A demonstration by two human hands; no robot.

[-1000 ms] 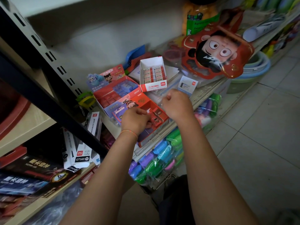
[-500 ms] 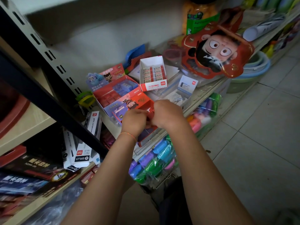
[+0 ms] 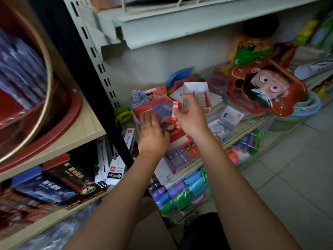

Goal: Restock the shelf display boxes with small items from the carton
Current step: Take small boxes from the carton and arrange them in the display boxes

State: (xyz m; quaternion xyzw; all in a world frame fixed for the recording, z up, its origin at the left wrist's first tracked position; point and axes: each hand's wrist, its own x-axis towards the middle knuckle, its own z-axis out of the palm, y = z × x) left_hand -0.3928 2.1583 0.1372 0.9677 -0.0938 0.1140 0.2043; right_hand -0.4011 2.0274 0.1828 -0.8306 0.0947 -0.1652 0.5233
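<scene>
We are partway through restocking. Our right hand (image 3: 191,117) is raised above the shelf (image 3: 239,127), thumb and fingers pinching a small red item (image 3: 174,110) held upright, not yet placed in any box. Our left hand (image 3: 151,130) lies spread flat, fingers straight, at nine o'clock from the right hand, resting over the near edge of the red display box (image 3: 153,107).

That red display box, with a cartoon header card, holds rows of small blue packets and looks partly filled. At twelve o'clock from the right hand stands a white display box (image 3: 196,86) holding a row of small packets, with room left in it. At six o'clock from the hands sits a low open box (image 3: 180,150), the carton as far as we can judge, holding purple and red packets. More placing seems to remain.
</scene>
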